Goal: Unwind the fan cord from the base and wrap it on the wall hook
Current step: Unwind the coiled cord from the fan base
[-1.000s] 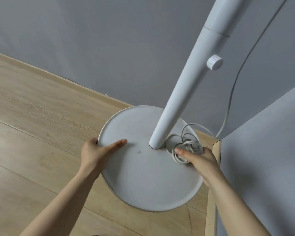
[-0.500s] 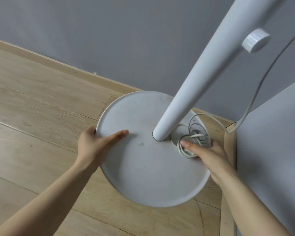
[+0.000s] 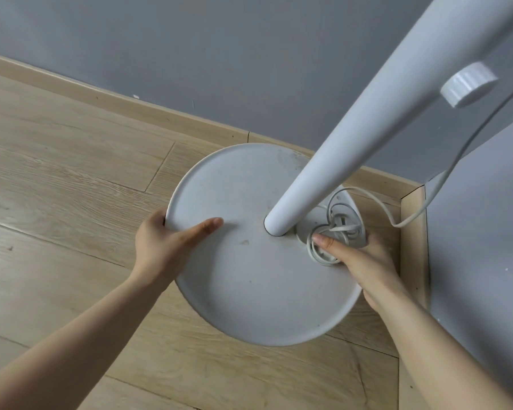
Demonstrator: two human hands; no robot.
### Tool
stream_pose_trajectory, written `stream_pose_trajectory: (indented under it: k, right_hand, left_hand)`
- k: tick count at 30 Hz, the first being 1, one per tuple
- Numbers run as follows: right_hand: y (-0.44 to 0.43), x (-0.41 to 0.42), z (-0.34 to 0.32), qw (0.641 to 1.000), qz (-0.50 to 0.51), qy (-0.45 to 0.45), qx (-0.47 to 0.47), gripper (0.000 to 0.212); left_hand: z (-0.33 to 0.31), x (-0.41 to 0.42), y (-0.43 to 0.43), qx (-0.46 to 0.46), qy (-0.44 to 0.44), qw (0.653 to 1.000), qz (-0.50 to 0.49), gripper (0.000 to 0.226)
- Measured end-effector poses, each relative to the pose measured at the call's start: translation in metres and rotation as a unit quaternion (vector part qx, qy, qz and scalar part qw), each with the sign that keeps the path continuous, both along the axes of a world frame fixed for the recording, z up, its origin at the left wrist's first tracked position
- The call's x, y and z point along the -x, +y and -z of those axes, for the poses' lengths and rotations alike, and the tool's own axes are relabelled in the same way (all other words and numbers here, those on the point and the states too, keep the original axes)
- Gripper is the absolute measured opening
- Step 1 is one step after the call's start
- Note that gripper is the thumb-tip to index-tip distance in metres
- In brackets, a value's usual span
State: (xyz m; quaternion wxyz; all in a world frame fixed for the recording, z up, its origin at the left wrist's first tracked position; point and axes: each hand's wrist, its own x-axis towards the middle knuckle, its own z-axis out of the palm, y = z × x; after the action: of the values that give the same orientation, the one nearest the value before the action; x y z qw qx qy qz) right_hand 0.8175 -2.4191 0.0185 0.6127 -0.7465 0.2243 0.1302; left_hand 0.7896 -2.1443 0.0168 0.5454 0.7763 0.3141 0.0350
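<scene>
Head view, cord [image 3: 339, 229] coiled, pole [image 3: 367, 128] slanting upper-right

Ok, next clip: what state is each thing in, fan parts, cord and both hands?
Base: held at both sides.
Pole: seated in the base.
Knob: seated on the pole.
Cord: coiled on the base beside the pole, one length trailing toward the wall.
Left-hand grip: holds the base's rim, thumb on top.
Right-hand grip: thumb on the coil, fingers wrapped past the rim.
</scene>
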Motion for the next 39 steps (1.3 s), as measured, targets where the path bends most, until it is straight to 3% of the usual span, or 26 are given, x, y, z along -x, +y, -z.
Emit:
stream_pose_trajectory:
  k: [2,10,14,20,25,30,39]
  right_hand:
    - [-0.002,-0.003,0.004,1.000,-0.003,0.001,0.002,0.035]
    - [-0.011,-0.002,0.022,1.000,0.018,0.013,0.011,0.034]
    - [-0.013,-0.003,0.033,0.999,0.039,0.036,0.012,0.070]
    - [-0.011,-0.011,0.046,0.998,0.039,0.040,0.016,0.073]
    - [-0.009,-0.020,0.052,0.998,0.033,0.047,0.009,0.064]
    - [-0.005,-0.028,0.062,0.999,0.028,0.043,0.017,0.038]
    - [-0.003,-0.040,0.083,0.996,0.043,0.062,0.049,0.049]
  left_hand:
    - [0.009,-0.003,-0.003,0.002,0.001,1.000,0.001,0.070]
    - [0.033,-0.012,-0.013,0.000,0.004,1.000,0.014,0.061]
    - [0.046,-0.012,-0.012,0.007,0.006,1.000,0.011,0.074]
    - [0.059,-0.018,-0.015,0.019,0.006,1.000,0.012,0.063]
    - [0.071,-0.023,-0.012,0.016,0.006,1.000,0.006,0.065]
    - [0.080,-0.031,-0.010,0.013,0.010,1.000,0.015,0.065]
    - [0.101,-0.045,-0.009,0.018,0.035,0.999,0.013,0.073]
